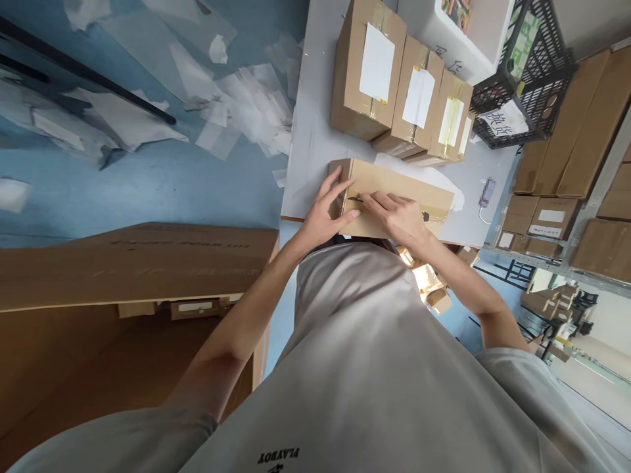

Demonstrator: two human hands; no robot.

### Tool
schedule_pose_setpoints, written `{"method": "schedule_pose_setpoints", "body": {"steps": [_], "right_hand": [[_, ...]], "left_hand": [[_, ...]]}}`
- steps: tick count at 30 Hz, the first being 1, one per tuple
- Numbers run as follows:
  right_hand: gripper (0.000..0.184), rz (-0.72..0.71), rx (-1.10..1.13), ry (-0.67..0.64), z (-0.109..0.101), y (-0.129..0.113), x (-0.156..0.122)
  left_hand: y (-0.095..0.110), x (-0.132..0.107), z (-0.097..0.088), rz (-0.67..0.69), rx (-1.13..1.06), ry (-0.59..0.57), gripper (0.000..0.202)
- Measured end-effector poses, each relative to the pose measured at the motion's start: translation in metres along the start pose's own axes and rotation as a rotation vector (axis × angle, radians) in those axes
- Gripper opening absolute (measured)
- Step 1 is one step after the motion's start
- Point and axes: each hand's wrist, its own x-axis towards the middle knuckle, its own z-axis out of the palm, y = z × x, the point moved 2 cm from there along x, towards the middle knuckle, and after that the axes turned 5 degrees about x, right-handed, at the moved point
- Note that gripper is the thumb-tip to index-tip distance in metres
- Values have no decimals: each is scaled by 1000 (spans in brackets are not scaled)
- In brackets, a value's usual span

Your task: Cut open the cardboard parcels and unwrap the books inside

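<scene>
A long cardboard box (pixel 394 180) lies near the front edge of the grey table, with shiny tape at its left end and along its near side. My left hand (pixel 325 213) rests on the box's left end, its thumb and fingers spread across the corner. My right hand (pixel 397 215) is closed above the top face, around a slim dark tool that looks like a box cutter (pixel 355 199). Its dark tip points left at the box, and a dark end shows behind my palm. The middle of the tool is hidden by my fingers.
Several taped boxes with white labels (pixel 377 62) stand in a row behind. Beyond are a white bin (pixel 456 46) and a black crate (pixel 537 98). A big open carton (pixel 148 259) stands at left. Wrapping scraps (pixel 256 105) litter the blue floor. Shelves hold cartons (pixel 555 217) at right.
</scene>
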Motion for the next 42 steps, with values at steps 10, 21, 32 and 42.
{"method": "schedule_pose_setpoints", "body": {"steps": [10, 21, 32, 42], "right_hand": [[51, -5, -52, -104, -19, -11, 1], [53, -57, -141, -219, -41, -34, 4], [60, -28, -159, -234, -34, -14, -18], [53, 18, -92, -223, -26, 14, -28]], "left_hand": [[2, 1, -1, -23, 7, -11, 84], [4, -5, -4, 7, 38, -12, 79], [1, -4, -5, 11, 34, -12, 84], [12, 3, -3, -45, 42, 29, 79]]}}
